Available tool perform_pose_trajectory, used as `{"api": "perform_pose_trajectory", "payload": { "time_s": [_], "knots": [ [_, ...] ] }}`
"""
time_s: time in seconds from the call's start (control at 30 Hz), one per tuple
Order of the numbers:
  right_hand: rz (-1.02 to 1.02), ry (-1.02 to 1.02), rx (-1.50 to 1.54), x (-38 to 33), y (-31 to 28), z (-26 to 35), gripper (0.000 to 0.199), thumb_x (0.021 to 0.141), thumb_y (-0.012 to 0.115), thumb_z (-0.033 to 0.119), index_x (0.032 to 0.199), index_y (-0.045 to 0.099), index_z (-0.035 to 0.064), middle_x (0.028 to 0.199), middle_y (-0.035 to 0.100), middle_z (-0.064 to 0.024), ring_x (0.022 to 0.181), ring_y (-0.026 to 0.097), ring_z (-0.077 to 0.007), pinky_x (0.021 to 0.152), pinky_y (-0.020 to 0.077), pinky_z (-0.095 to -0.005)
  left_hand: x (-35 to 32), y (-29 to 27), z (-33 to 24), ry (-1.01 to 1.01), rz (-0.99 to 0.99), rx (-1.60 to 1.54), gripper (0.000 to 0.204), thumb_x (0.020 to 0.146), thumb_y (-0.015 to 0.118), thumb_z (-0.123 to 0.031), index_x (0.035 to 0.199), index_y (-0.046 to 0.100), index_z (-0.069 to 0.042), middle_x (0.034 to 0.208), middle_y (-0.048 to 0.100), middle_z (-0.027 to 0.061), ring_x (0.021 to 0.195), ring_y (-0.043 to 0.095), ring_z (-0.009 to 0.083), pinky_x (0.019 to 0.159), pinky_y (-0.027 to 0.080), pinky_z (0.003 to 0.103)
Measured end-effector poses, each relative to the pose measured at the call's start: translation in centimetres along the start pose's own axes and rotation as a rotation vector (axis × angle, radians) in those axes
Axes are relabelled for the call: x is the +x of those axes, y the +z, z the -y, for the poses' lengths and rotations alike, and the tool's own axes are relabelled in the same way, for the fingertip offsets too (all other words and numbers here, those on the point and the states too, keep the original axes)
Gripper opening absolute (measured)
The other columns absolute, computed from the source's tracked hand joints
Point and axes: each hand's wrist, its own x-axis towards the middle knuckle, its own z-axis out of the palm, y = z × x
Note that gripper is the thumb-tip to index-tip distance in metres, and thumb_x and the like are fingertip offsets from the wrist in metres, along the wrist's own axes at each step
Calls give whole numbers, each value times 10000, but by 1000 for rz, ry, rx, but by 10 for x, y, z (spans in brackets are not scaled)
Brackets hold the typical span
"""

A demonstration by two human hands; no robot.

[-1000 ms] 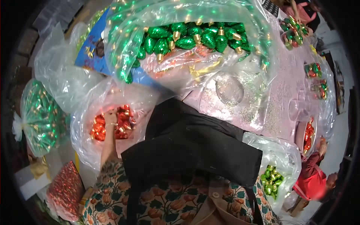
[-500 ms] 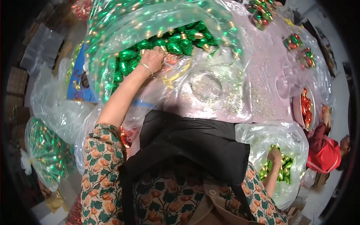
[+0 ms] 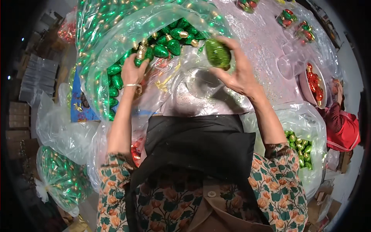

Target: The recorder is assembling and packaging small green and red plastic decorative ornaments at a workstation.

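1. Far to the left of the round clear tub, and nearer the wearer, hangs or rests a tied clear bag of green bulbs; which, I cannot tell.
2. Left of the tub and reaching beyond it, a large open bag spills dark green bulbs with gold caps at its mouth.
3. To the tub's left, at that mouth, the left hand has its fingers curled around a dark green bulb; whether it grips more than one is unclear.
4. Just beyond the tub and slightly right, a light green bulb, somewhat blurred, is pinched between the thumb and fingers of the right hand.
5. Right of the tub and nearer the wearer, light green bulbs lie in a clear bag.
6. Far right of the tub, a pink bowl holds red bulbs.
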Motion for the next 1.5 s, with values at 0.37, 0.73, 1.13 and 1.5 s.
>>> {"api": "perform_pose_trajectory", "payload": {
  "time_s": [0.37,0.73,1.13,1.5],
  "knots": [
    [67,280,-236,-37,28,-12,319,824,636,186,1084,575,12,998,600,-166,969,587,-311,831,453,-383,0,-43,-165,813,-533,-848,526,685,794,-183,1136,549,-66,1092,571,126,960,580,245,799,497,335],
    [30,613,-203,-39,20,-32,183,866,501,143,895,589,-15,761,610,-233,743,616,-388,674,477,-443,-44,-16,-154,967,195,-570,444,736,708,-251,1141,582,-119,1119,576,138,882,614,333,768,502,360],
    [257,691,-7,-33,17,-23,225,880,514,186,916,584,-25,699,603,-160,660,596,-286,651,456,-361,-61,-34,-117,853,306,-236,140,789,631,-169,884,591,-75,975,600,79,933,523,268,862,373,419],
    [213,-22,86,7,12,13,176,841,618,125,913,607,-35,789,613,-166,717,597,-301,677,472,-380,-66,-45,-93,844,459,-314,186,709,621,-53,888,599,-101,786,504,63,852,499,255,805,380,371]
  ]
}}
